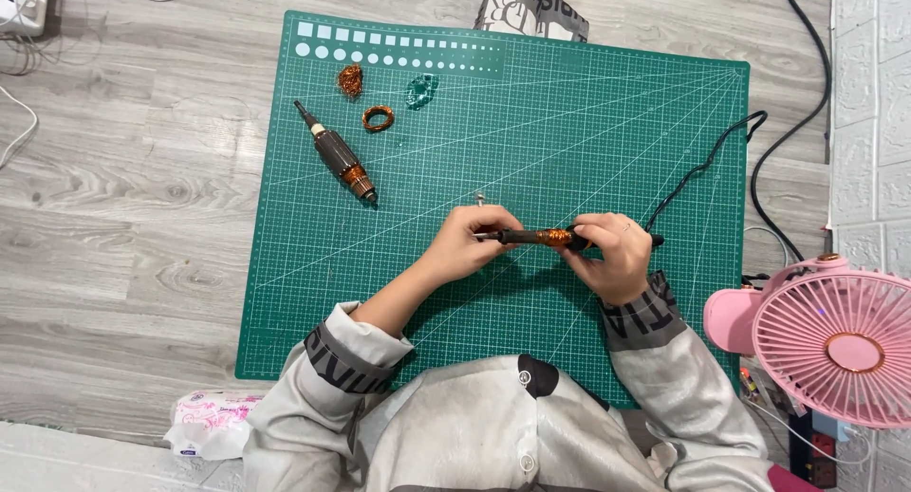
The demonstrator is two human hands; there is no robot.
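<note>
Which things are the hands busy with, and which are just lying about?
In use: left hand and right hand hold a dark rod wound with copper wire.

Lying about: dark motor rotor with copper end, copper wire ring, copper wire tangle, pink fan.

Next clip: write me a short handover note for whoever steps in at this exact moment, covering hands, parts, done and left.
Left hand and right hand both grip one dark rod with copper winding, held level over the green mat.
A second wound rotor lies on the mat's upper left, with a copper ring, a wire tangle and a teal scrap beside it.
Done: copper already off, in loose bits.
Left: copper still on both rods.
</note>
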